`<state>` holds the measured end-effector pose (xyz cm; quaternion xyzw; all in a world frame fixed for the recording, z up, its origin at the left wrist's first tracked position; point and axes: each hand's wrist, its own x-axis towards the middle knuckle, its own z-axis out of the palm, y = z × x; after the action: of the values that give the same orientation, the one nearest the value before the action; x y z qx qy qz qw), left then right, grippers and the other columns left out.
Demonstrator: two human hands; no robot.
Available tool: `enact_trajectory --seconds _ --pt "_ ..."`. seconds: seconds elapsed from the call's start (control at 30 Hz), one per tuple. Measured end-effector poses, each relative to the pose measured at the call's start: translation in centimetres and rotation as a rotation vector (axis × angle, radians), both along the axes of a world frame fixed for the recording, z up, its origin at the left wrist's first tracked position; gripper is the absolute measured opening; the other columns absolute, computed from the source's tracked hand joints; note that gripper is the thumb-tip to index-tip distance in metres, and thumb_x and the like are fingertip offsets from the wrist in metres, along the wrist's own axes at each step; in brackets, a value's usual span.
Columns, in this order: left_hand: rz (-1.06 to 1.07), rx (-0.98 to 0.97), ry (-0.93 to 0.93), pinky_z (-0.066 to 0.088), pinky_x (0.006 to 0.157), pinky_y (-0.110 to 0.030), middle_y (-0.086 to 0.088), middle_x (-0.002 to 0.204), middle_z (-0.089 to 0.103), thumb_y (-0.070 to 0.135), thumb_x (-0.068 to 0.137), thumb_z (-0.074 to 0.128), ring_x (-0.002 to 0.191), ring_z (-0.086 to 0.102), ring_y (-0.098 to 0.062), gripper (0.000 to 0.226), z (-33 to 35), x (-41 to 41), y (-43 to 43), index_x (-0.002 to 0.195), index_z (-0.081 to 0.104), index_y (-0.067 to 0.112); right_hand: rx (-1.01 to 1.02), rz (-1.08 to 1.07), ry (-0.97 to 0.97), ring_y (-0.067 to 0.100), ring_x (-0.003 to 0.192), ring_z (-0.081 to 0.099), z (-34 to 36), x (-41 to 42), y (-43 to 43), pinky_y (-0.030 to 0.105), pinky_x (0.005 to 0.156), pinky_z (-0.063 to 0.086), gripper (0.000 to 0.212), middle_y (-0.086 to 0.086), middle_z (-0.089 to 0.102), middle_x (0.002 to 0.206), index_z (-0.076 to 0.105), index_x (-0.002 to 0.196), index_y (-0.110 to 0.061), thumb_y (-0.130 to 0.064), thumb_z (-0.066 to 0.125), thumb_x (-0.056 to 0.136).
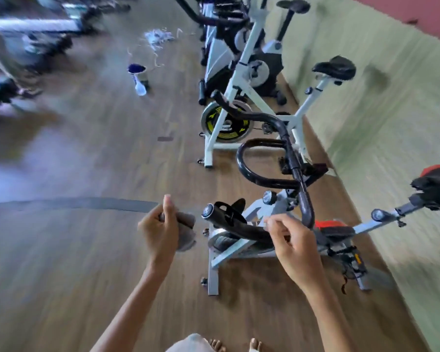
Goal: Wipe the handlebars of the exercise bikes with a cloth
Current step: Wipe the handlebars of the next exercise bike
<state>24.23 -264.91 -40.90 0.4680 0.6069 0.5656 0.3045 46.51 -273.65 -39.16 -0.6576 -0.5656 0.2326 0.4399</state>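
A white exercise bike (241,252) with a red-and-black seat (437,189) stands right in front of me. Its black looped handlebar (300,179) curves from an end cap near my hands up to the stem. My left hand (160,232) grips a bunched grey cloth (187,232) just left of the handlebar's end (214,212), not touching it. My right hand (292,245) hovers with loosely curled fingers over the lower bar, and whether it touches is unclear. A second white bike (229,120) with a black handlebar (252,115) stands behind the first.
More bikes (229,29) line the green wall (366,97) on the right. On the wooden floor at the left sit a small can with a bottle (139,77), scattered white scraps (158,39) and blurred gym machines (23,47). My bare feet (239,345) show at the bottom.
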Motion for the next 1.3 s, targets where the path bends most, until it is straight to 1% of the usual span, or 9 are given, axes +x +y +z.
enact_trajectory --seconds 0.13,0.3,0.53,0.7,0.83,0.97,1.13,1.23,1.3 --pt "0.156 0.061 -0.142 0.041 0.053 -0.02 0.009 0.048 0.058 0.035 0.102 0.048 0.049 0.052 0.0 0.05 2.9 2.1 -0.3 0.058 0.062 0.015 0.027 0.142 -0.09 -0.001 0.087 0.065 -0.9 2.5 1.8 0.01 0.074 0.049 0.039 -0.013 0.07 0.088 0.07 0.094 -0.018 -0.046 0.042 0.093" --pt "0.074 0.105 -0.167 0.047 0.056 -0.017 0.006 0.058 0.067 0.039 0.098 0.043 0.055 0.061 -0.006 0.053 4.2 5.1 -1.0 0.074 0.065 -0.002 -0.032 0.289 -0.14 -0.001 0.085 0.06 -3.1 4.1 2.6 0.004 0.077 0.04 0.022 -0.014 0.063 0.088 0.067 0.092 -0.022 -0.035 0.049 0.098" --pt "0.284 0.017 -0.278 0.048 0.06 -0.017 0.006 0.062 0.071 0.042 0.104 0.037 0.059 0.064 -0.005 0.056 3.5 5.6 -1.6 0.086 0.067 -0.001 0.076 0.362 -0.205 0.003 0.093 0.058 -4.8 5.1 2.2 0.023 0.085 0.047 0.032 -0.014 0.062 0.098 0.068 0.101 -0.021 -0.043 0.044 0.094" --pt "0.194 0.008 -0.23 0.049 0.063 -0.016 0.009 0.069 0.073 0.036 0.106 0.036 0.065 0.065 -0.004 0.055 3.5 7.6 -1.8 0.092 0.069 -0.005 0.11 0.357 -0.3 0.006 0.1 0.058 -5.5 5.4 1.7 0.024 0.091 0.039 0.035 -0.009 0.065 0.105 0.067 0.106 -0.02 -0.042 0.043 0.093" --pt "0.173 0.109 0.035 0.048 0.077 -0.017 0.01 0.088 0.073 0.036 0.102 0.036 0.086 0.067 -0.004 0.034 2.1 10.2 -3.2 0.09 0.065 0.023 0.117 0.347 -0.356 0.01 0.101 0.059 -6.2 5.3 1.6 0.026 0.091 0.039 0.037 -0.007 0.066 0.108 0.066 0.11 -0.02 -0.042 0.042 0.094" --pt "0.145 0.215 0.31 0.048 0.067 -0.013 0.009 0.077 0.072 0.026 0.103 0.043 0.071 0.068 -0.003 0.033 2.4 9.2 -1.6 0.077 0.063 0.023 0.122 0.375 -0.422 0.013 0.093 0.063 -6.2 5.6 2.0 0.033 0.085 0.051 0.038 -0.005 0.067 0.102 0.065 0.109 -0.018 -0.043 0.039 0.096" --pt "0.11 0.436 1.052 0.046 0.08 -0.036 0.009 0.086 0.071 0.032 0.098 0.051 0.086 0.064 -0.016 0.028 0.9 8.2 -2.4 0.08 0.069 0.02 0.133 0.23 -0.663 0.02 0.079 0.066 -6.3 7.2 1.8 0.038 0.086 0.049 0.05 -0.004 0.07 0.083 0.068 0.092 -0.017 -0.051 0.032 0.099" --pt "-0.073 0.502 1.08 0.049 0.079 -0.04 0.008 0.089 0.072 0.03 0.102 0.047 0.084 0.065 -0.018 0.033 1.0 6.4 -1.9 0.083 0.071 0.018 0.129 0.238 -0.711 0.021 0.084 0.066 -6.8 7.3 1.2 0.039 0.091 0.048 0.051 -0.002 0.071 0.087 0.068 0.098 -0.016 -0.052 0.033 0.097" --pt "-0.078 0.419 0.861 0.051 0.08 -0.034 0.007 0.083 0.072 0.03 0.104 0.043 0.079 0.066 -0.012 0.04 1.6 6.5 -1.5 0.079 0.071 0.016 0.141 0.241 -0.706 0.022 0.085 0.065 -7.0 7.3 1.1 0.038 0.092 0.048 0.047 -0.002 0.071 0.089 0.067 0.1 -0.015 -0.051 0.038 0.094"
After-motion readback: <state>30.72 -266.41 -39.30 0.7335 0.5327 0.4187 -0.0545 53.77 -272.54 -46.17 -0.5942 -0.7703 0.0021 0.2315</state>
